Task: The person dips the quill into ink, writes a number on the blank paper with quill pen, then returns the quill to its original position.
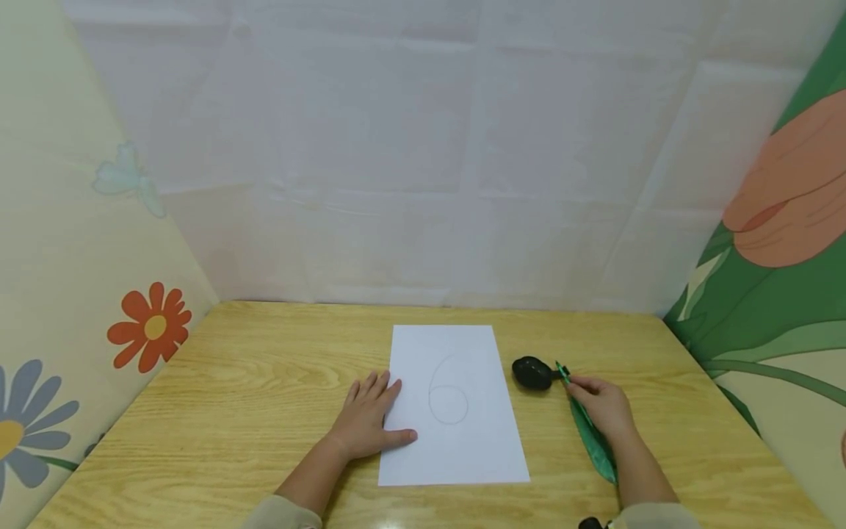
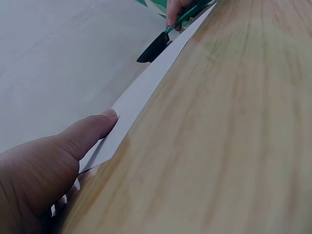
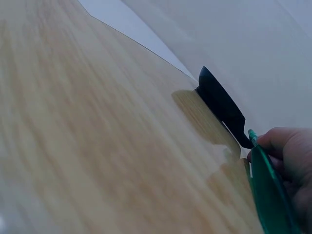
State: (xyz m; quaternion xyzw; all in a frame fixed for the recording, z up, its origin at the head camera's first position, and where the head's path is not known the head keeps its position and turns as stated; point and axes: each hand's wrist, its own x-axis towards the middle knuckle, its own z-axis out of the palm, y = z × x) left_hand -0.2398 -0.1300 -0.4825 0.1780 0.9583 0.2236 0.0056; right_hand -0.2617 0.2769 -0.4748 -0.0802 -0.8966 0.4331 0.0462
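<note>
A white sheet of paper (image 1: 489,448) lies on the table with a thin line shaped like a 6 drawn on it. My left hand (image 1: 365,420) rests flat on the sheet's left edge, fingers spread and thumb on the paper. To the right of the sheet, my right hand (image 1: 606,405) pinches a slim green leaf- or feather-shaped thing (image 1: 588,437) near its thin tip; its broad end runs back under the wrist. Just beyond those fingertips sits a black oval, spoon-like dish (image 1: 531,373) with a short handle. Whether the fingers touch that handle I cannot tell.
The wood-grain table (image 1: 277,382) ends at a white cloth backdrop (image 1: 423,184). Flower-printed panels stand along the left (image 1: 66,257) and right (image 1: 793,242) sides. A small black object (image 1: 590,523) shows at the bottom edge by the right sleeve.
</note>
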